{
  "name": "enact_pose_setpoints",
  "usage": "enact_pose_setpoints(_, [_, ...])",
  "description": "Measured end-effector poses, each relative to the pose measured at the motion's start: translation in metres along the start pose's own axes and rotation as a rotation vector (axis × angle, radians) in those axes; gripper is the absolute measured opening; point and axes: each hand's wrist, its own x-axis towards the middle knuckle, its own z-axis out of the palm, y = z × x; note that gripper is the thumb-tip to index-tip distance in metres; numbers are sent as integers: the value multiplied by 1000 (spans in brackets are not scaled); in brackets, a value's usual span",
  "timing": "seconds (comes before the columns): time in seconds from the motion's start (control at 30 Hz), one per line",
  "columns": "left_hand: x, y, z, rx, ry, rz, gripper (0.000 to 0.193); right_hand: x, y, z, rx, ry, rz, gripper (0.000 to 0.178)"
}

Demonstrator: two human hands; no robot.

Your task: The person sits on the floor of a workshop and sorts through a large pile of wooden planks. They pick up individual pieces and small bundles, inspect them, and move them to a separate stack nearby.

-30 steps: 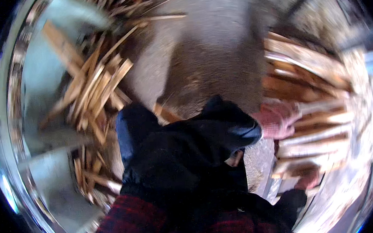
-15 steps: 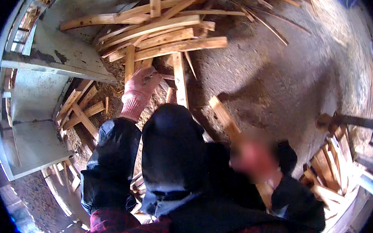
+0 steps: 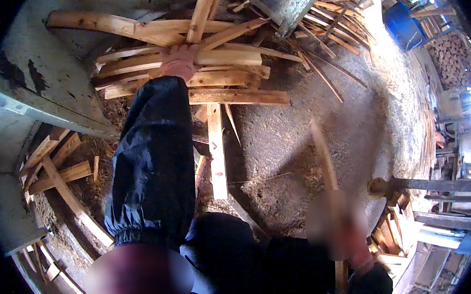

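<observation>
My left hand [image 3: 178, 62], in a pink knitted glove, reaches far into a pile of curved, rough-sawn wooden boards. Its fingers curl over a wooden board [image 3: 228, 57] near the middle of the pile, and the fingertips are hidden. At the lower right, my right hand [image 3: 358, 248] is closed round a long wooden slat [image 3: 325, 159] that stands up past it and shows again below the hand. Part of that hand is blurred. One pale board [image 3: 217, 154] extends from the pile toward me.
A grey metal frame [image 3: 50, 109] stands at the left, with more wood pieces [image 3: 66, 177] beside it. Thin strips [image 3: 336, 23] lie at the far right behind a metal post [image 3: 290, 1]. A bar [image 3: 437, 184] crosses above stacked offcuts [image 3: 388, 229]. Sawdust covers the floor [image 3: 279, 143].
My left hand has moved farther away, from the pile's near edge onto its boards. My right hand has shifted right and down, and its slat stands more upright. The view has shifted too.
</observation>
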Motion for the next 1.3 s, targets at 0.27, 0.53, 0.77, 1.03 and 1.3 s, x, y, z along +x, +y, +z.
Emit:
enact_pose_setpoints(0.27, [-93,67,-103,-1167,-297,182,61,66,-77,58,333,-35,-313,81])
enact_pose_setpoints(0.53, [-188,177,-19,-1834,-365,5,72,119,-21,172,893,-276,-314,80])
enact_pose_setpoints(0.77, [-69,53,51,-464,472,107,95,97,9,132,790,-82,-38,61])
enact_pose_setpoints(1.03, [-19,-59,89,27,295,35,25,92,-6,126,749,43,-20,63])
enact_pose_setpoints(1.3, [-291,86,46,-1657,-463,-24,48,145,4,152,1002,-259,12,67])
